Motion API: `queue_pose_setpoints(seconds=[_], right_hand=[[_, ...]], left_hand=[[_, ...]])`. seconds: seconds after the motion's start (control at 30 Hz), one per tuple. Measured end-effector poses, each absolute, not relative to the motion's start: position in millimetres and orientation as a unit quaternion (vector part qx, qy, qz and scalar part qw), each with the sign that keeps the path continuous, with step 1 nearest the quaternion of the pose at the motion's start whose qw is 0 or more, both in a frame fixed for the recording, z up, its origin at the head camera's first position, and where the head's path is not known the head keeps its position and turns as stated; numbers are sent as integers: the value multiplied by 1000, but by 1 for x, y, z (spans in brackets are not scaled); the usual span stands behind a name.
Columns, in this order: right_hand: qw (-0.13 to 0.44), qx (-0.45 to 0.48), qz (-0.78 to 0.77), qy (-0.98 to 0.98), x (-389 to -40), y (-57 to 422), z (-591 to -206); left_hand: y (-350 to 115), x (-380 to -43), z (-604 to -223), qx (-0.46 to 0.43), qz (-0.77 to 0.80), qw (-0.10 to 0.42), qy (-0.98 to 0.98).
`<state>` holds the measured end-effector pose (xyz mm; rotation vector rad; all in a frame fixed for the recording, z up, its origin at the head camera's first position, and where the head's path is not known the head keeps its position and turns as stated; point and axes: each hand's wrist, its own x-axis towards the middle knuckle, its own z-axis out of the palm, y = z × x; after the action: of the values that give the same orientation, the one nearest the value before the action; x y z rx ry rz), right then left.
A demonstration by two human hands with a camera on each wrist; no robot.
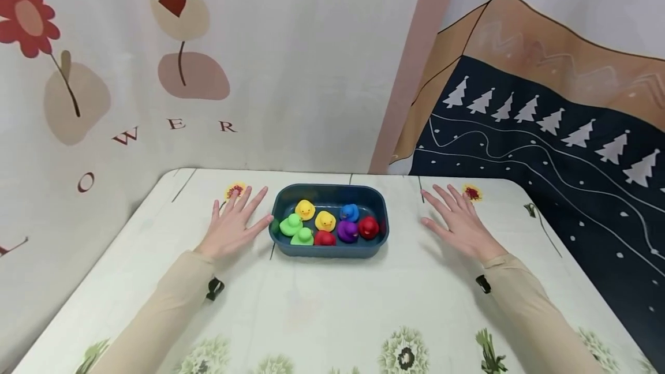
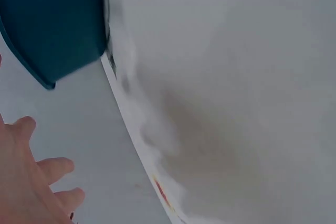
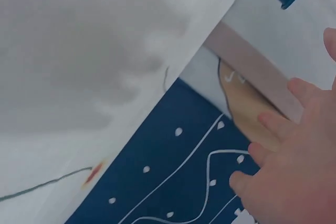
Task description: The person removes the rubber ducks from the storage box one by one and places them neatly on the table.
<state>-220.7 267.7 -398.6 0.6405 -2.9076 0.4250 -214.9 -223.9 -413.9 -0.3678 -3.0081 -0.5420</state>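
A dark blue plastic bin [image 1: 327,251] stands near the far side of the table. Inside it lie several small rubber ducks: two yellow, with one yellow duck [image 1: 325,221] in the middle, two green, two red, a blue duck [image 1: 350,212] and a purple duck [image 1: 347,231]. Left of the bin, my left hand [image 1: 231,229] is spread with straight fingers, its thumb tip close to the bin's rim; whether they touch I cannot tell. My right hand [image 1: 462,224] is likewise spread, well apart from the bin on its right. Neither hand holds anything.
A white cloth [image 1: 322,305] printed with flowers covers the table. Behind it hangs a pale curtain [image 1: 301,74] with flower shapes and letters. At the right is a dark blue printed cloth [image 1: 519,137] with white trees.
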Motion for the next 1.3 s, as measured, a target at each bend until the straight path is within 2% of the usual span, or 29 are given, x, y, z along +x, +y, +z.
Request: queue_pose_setpoints(seconds=[0.53,0.87,1.1,1.3], right_hand=[[75,342,253,-902,-233,213,-404],[34,403,318,-858,-232,171,-408],[-5,406,350,-844,-234,154,-413],[1,415,344,-842,-238,143,-415]], left_hand=[[-196,-237,-419,-190,-324,-61,-925],[-200,-241,-428,-195,-382,-137,-893],[-201,-240,-427,-199,-402,-157,-880],[-203,-242,-426,-199,-409,-163,-876]])
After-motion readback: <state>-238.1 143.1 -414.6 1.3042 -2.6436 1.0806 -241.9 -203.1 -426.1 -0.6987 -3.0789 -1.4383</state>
